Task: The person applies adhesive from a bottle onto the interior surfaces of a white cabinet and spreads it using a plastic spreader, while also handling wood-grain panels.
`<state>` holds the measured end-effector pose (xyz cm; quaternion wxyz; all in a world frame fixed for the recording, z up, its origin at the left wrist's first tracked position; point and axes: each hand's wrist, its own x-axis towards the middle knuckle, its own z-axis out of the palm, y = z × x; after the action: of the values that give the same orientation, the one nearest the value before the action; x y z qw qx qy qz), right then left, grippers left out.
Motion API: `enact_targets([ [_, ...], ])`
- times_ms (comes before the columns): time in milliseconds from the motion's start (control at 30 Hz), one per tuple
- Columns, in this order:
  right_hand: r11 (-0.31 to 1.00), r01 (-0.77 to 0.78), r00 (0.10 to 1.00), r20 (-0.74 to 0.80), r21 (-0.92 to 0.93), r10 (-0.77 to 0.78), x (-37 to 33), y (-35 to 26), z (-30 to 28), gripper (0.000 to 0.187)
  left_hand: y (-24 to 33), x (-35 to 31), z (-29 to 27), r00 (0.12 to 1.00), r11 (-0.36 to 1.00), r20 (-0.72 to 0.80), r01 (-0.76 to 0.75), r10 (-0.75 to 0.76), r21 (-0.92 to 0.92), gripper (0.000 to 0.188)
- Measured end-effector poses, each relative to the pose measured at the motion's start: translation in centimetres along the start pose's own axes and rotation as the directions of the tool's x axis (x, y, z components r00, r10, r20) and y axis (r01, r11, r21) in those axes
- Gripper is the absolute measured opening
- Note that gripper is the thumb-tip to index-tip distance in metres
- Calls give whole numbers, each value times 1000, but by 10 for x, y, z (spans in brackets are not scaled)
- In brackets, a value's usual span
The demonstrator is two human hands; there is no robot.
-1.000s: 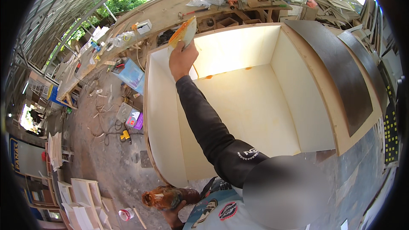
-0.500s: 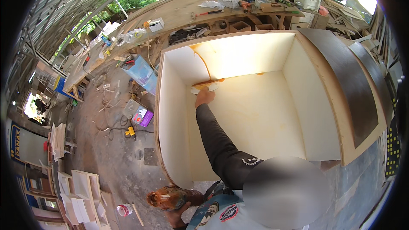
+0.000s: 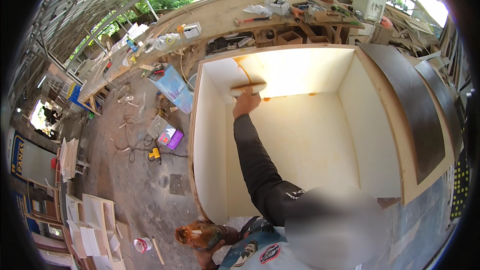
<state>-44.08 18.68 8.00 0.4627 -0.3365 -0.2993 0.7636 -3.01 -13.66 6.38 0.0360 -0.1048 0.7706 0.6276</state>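
Observation:
My right hand point(image 3: 246, 102), at the end of a dark sleeve, reaches into a large open box point(image 3: 280, 140) with pale inner walls. Its fingers are closed on a flat, pale spreader point(image 3: 257, 88), slightly blurred, held near the far left inner corner. Orange-brown glue point(image 3: 245, 70) runs in a curved streak above the spreader, and small orange blobs point(image 3: 267, 99) dot the seam along the back. Low in the picture, my left hand point(image 3: 207, 256) grips a container point(image 3: 212, 235) crusted with orange-brown glue, just outside the box's near left corner. That hand is partly hidden.
Dark curved panels point(image 3: 410, 110) lie along the box's right side. Behind it runs a long wooden workbench point(image 3: 220, 17) with tools. On the floor at left are a purple-and-white tin point(image 3: 172, 137), a yellow power tool point(image 3: 154, 154), a cable, a white tub point(image 3: 143, 244) and stacked boards point(image 3: 92, 220).
My right hand has lifted the spreader up off the seam and slightly right, against the far left wall area. My left hand keeps the container. The whole view has shifted a little.

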Motion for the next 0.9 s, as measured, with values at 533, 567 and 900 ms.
enact_targets([
  [533,989,129,978,159,70,-139,-58,-56,7,25,4,3,10,996,977,51,-65,76,-204,97],
  [567,989,132,983,121,62,-139,-50,-36,-10,25,2,3,11,996,976,50,-65,77,-209,97],
  [900,970,-19,997,-76,-241,0,-4,102,-37,34,6,4,10,995,990,54,-77,83,-119,96],
])
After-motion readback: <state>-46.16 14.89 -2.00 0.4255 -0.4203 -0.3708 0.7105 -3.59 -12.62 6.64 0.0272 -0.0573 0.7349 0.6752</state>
